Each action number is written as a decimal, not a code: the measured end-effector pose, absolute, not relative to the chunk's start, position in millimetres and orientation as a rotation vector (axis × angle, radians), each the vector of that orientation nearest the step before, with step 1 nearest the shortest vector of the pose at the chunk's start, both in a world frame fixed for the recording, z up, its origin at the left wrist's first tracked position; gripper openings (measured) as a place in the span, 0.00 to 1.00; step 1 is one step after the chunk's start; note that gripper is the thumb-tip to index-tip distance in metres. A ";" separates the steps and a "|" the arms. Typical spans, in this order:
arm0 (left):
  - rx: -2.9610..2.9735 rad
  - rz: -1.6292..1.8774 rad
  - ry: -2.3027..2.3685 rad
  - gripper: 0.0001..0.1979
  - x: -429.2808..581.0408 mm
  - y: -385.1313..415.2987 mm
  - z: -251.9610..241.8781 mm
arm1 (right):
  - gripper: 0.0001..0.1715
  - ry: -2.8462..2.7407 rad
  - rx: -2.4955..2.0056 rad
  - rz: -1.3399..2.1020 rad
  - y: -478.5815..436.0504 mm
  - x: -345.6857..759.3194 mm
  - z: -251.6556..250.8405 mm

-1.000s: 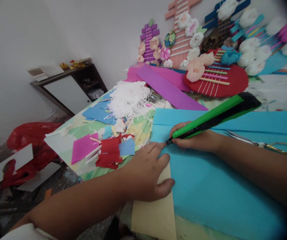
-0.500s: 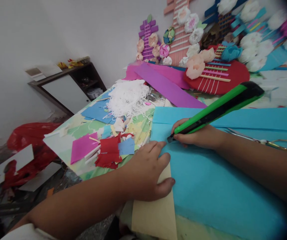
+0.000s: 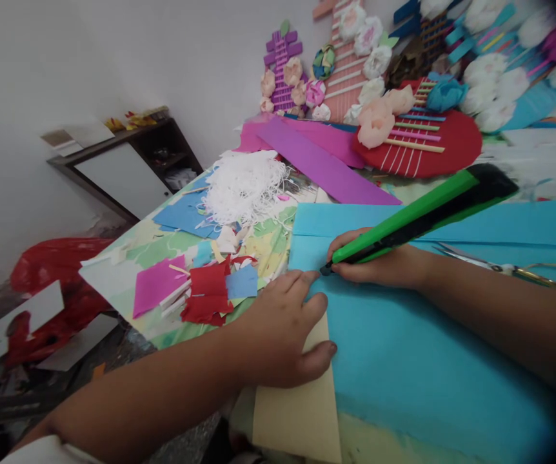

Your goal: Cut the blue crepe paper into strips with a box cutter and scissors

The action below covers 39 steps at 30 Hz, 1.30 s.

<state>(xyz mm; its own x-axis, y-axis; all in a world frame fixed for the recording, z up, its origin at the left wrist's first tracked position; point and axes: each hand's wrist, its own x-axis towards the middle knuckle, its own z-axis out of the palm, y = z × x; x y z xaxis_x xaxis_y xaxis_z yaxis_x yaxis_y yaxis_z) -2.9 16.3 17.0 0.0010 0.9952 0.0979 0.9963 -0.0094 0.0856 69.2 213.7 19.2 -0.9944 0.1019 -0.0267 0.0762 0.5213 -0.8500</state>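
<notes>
A green and black utility knife (image 3: 404, 222) is gripped in my right hand (image 3: 372, 261), its tip down on a large blue sheet (image 3: 404, 341). My left hand (image 3: 287, 332) lies with its fingers spread on a pale yellow strip (image 3: 300, 415) and the left edge of the blue sheet. My left fingertips are close beside the knife's tip. Part of the strip is hidden under my left hand. Scissors (image 3: 495, 265) with gold-coloured handles rest on the blue sheet, partly behind my right forearm.
White string (image 3: 246, 187) is heaped behind my left hand, near red scraps (image 3: 206, 293) and a magenta piece (image 3: 158, 285). A purple strip (image 3: 329, 161) lies farther back, beside a red guitar-like craft (image 3: 418, 138) with paper flowers. A low cabinet (image 3: 118, 180) stands left of the table.
The whole view has shifted slightly. The knife's tip has moved a little towards my left fingers, staying on the blue sheet; my left hand keeps its place.
</notes>
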 end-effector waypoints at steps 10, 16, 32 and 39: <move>-2.214 -0.194 -2.248 0.24 -3.3 16.3 18.5 | 0.07 -2.702 -0.254 1.540 220.4 71.0 18.2; -2.205 -0.226 -2.236 0.27 -3.6 15.7 15.9 | 0.07 -2.751 -0.160 1.485 218.5 70.1 18.6; -2.204 -0.133 -2.367 0.37 -1.4 19.9 19.7 | 0.05 -2.696 -0.219 1.563 221.0 72.7 22.8; -2.211 -0.192 -2.381 0.36 -2.4 20.4 19.3 | 0.05 -2.715 -0.236 1.555 222.5 73.6 25.1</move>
